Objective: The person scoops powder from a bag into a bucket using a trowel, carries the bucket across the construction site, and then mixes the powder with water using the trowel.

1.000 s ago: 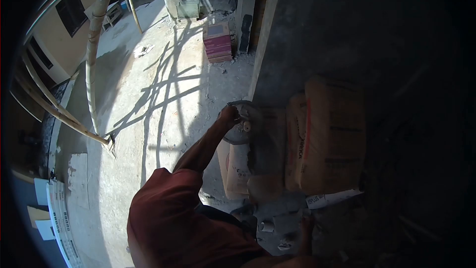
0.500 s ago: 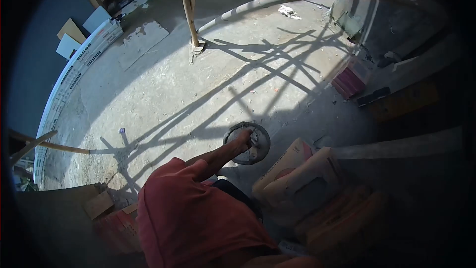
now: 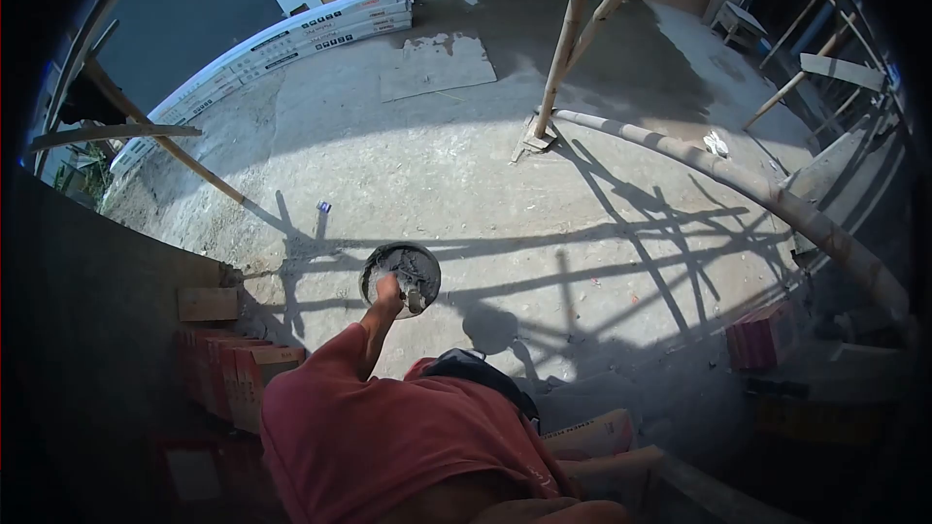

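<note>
A round dark bucket [image 3: 368, 281] with grey wet mortar [image 3: 403, 260] inside hangs in front of me on the left. My left hand [image 3: 389, 289] is closed over its near side, fingers wrapped at what looks like the handle. Beside my fingers, a mortar-smeared tool [image 3: 415, 300] sticks up, its kind unclear. A round shadow lies on the floor to the bucket's right, apart from it. My right hand is out of view; only some bare skin shows at the bottom edge, past the red shirt [image 3: 388, 427].
Bamboo poles [image 3: 568, 49] stand on the concrete floor [image 3: 388, 165], and a long one [image 3: 699, 160] curves across the right. White long packs [image 3: 320, 29] line the left wall. Red boxes [image 3: 218, 369] sit at lower left, cartons [image 3: 592, 432] at lower right.
My view has swung left, so the poles and floor appear further right. The bucket has travelled left along with my left hand, away from the cartons.
</note>
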The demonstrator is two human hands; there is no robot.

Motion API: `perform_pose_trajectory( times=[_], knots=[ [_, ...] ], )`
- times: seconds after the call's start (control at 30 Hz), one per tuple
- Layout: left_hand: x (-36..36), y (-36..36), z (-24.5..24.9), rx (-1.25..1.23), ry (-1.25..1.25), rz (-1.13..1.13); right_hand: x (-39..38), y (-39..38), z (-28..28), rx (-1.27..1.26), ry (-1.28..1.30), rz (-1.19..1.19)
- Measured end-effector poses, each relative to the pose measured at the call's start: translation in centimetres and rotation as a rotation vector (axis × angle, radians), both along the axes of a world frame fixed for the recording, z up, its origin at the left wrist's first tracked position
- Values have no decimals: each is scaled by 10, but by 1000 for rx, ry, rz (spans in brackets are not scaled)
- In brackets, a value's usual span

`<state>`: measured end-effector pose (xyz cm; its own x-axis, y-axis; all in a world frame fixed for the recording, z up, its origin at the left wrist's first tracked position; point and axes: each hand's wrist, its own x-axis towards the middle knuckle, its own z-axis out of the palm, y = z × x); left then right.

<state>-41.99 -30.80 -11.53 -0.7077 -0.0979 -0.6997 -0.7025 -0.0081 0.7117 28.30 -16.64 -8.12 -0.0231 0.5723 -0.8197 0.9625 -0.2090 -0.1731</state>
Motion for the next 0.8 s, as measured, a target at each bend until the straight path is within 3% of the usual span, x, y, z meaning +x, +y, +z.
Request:
perform_pose_trajectory(
  times=[0.03,0.1,0.13,0.17,0.2,0.23,0.3,0.37,0.47,0.5,0.53,0.57,0.6,0.63,0.67,0.73,0.77,0.8],
  knots=[
    [-31,-28,-73,34,9,86,-9,28,-4,-5,-19,46],
    [-43,-46,-17,-23,17,160,-30,87,-19,-12,-64,132],
    [-53,-60,-16,1,-3,309,-43,116,-24,-14,-84,174],
    [-51,-64,18,11,-59,386,-57,143,-30,-19,-104,216],
    [-59,-85,1,69,-58,411,-74,168,-36,-19,-114,250],
    [-52,-102,-8,79,105,372,-94,191,-44,-18,-108,273],
    [-63,-122,-28,164,-38,636,-139,237,-57,1,-70,287],
    [-54,-117,-41,10,-86,833,-191,282,-80,37,1,292],
    [-39,-104,-26,65,-174,1047,-275,338,-118,72,128,337],
    [0,-77,27,101,143,682,-305,355,-129,105,193,370],
    [31,-18,92,-368,416,288,-338,372,-138,164,294,431],
    [20,-38,46,-242,166,560,-377,397,-141,206,400,456],
    [9,-56,4,-67,-54,989,-416,427,-144,198,472,430],
    [-3,-70,-34,25,-192,1420,-464,477,-164,-109,230,64],
    [2,-75,-41,98,-394,1472,-537,495,-94,167,352,309],
    [14,-56,-61,19,-448,1541,-638,575,-129,91,564,115],
    [7,-47,-71,-37,-455,1574,-697,595,-114,162,631,141],
    [15,-29,-84,-36,-227,1540,-741,625,-130,222,763,262]
  ],
)
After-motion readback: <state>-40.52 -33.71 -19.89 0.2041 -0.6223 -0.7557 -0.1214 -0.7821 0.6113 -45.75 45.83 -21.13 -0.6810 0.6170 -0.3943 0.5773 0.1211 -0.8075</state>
